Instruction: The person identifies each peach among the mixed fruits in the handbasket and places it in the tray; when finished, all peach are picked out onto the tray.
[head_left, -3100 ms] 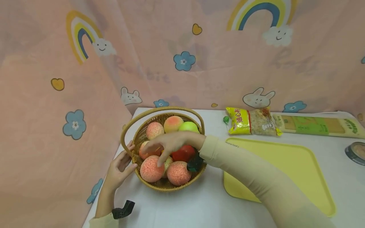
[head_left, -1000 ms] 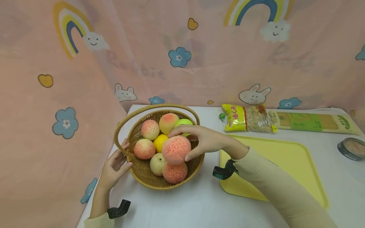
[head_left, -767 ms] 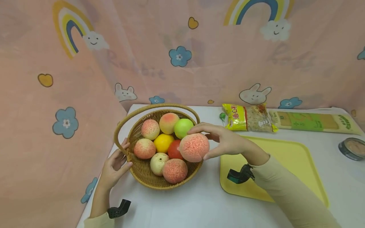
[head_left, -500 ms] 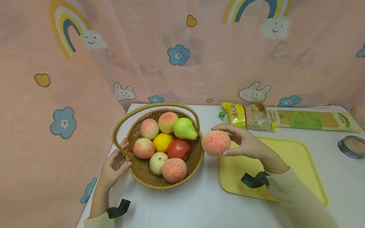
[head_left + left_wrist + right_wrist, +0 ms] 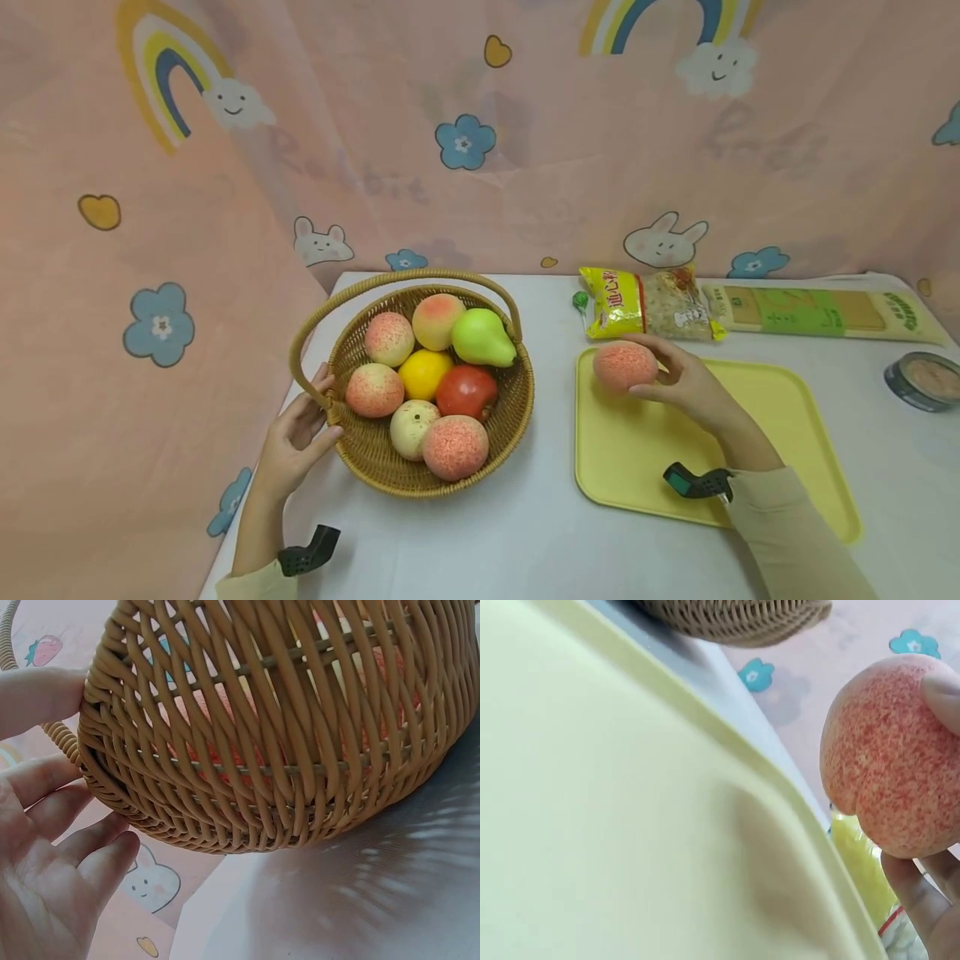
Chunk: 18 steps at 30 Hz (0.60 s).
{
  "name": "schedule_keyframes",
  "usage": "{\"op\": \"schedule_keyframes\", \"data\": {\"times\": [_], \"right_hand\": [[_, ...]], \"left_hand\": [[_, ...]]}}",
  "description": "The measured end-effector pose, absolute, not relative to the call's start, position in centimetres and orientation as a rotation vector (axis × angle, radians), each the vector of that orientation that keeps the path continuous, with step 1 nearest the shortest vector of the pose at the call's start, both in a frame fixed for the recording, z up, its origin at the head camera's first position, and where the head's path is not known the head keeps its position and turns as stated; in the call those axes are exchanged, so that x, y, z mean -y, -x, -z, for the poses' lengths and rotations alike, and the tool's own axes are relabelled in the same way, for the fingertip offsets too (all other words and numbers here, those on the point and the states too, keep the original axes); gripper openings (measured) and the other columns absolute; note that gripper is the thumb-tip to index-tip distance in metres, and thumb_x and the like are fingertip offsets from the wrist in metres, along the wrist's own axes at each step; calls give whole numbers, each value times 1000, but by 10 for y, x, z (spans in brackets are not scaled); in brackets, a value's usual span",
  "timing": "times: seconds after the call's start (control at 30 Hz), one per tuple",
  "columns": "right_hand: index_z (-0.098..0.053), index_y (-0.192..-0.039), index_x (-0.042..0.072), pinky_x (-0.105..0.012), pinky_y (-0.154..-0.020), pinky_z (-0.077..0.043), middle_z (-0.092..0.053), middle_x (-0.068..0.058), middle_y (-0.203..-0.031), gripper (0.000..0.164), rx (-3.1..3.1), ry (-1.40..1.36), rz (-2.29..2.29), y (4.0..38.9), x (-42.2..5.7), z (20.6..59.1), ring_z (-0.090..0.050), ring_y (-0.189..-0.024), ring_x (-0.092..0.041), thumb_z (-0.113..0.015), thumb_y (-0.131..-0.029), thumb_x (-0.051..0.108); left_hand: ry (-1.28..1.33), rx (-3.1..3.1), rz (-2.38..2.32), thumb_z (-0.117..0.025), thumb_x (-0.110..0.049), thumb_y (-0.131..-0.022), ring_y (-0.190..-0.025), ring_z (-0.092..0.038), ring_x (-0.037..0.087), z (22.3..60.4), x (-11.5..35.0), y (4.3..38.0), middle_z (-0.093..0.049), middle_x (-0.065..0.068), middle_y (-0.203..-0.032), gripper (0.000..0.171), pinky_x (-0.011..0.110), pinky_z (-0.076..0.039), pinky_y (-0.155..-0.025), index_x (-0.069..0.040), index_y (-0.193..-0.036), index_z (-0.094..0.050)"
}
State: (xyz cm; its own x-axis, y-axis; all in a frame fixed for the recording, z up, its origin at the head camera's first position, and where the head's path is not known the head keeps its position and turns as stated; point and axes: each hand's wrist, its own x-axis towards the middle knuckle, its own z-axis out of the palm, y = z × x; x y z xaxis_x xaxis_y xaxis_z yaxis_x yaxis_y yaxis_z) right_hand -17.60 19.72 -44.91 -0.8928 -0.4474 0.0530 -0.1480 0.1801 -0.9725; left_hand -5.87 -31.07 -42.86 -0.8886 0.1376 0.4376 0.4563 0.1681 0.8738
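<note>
My right hand point(image 5: 678, 383) holds a speckled pink peach point(image 5: 624, 367) between thumb and fingers, over the far left corner of the yellow tray point(image 5: 645, 483). In the right wrist view the peach point(image 5: 892, 757) is above the tray surface, which carries a shadow. My left hand point(image 5: 292, 446) grips the wicker basket point(image 5: 375, 462) at its left rim, beside the handle's foot. In the left wrist view, thumb and fingertips point(image 5: 112, 859) meet the woven side. Inside the basket lie several peaches point(image 5: 455, 448), a green pear point(image 5: 482, 337), a red apple point(image 5: 467, 392) and a yellow fruit point(image 5: 425, 374).
Behind the tray lie a yellow bag of pasta point(image 5: 645, 304), a green lollipop point(image 5: 580, 302) and a long pack of noodles point(image 5: 825, 312). A round tin point(image 5: 924, 380) stands at the far right. A patterned pink cloth point(image 5: 375, 167) hangs behind the white table point(image 5: 480, 550).
My right hand has taken the peach out of the basket and carried it rightward over the tray. My left hand stays at the basket's rim.
</note>
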Motion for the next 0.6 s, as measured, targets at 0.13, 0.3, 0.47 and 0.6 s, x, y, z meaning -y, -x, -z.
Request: {"op": "schedule_keyframes", "data": {"times": [0.13,0.3,0.47,0.6], "right_hand": [[-35,-143,4,-10,-90,-45,-36,-5,-143,68,-2257,488,1722,179,-204,460,-45,-116,6,-69,-85,7],[-34,-144,5,-4,-92,-39,-33,-11,-146,71,-2294,428,1643,182,-205,468,-42,-115,9,-71,-85,16],[-33,-144,4,-6,-91,-39,-36,-9,-144,69,-2303,472,1615,185,-207,471,-40,-116,11,-69,-87,15],[-31,-145,4,-6,-92,-40,-40,5,-139,66,-2256,511,1650,187,-209,475,-43,-116,11,-66,-89,12]], "left_hand": [[530,2245,1778,-55,21,-79,-140,-31,8,428,313,59,-16,30,-153,61,16,-35,-107,17,-136,-35],[537,2255,1773,-56,21,-79,-140,-31,7,429,315,59,-14,32,-152,61,16,-34,-107,18,-136,-34],[545,2252,1786,-55,21,-79,-140,-30,7,430,314,59,-12,33,-152,61,16,-34,-108,19,-136,-33],[521,2263,1787,-56,21,-79,-140,-30,7,429,314,58,-13,31,-153,62,16,-34,-108,18,-137,-33]]}}
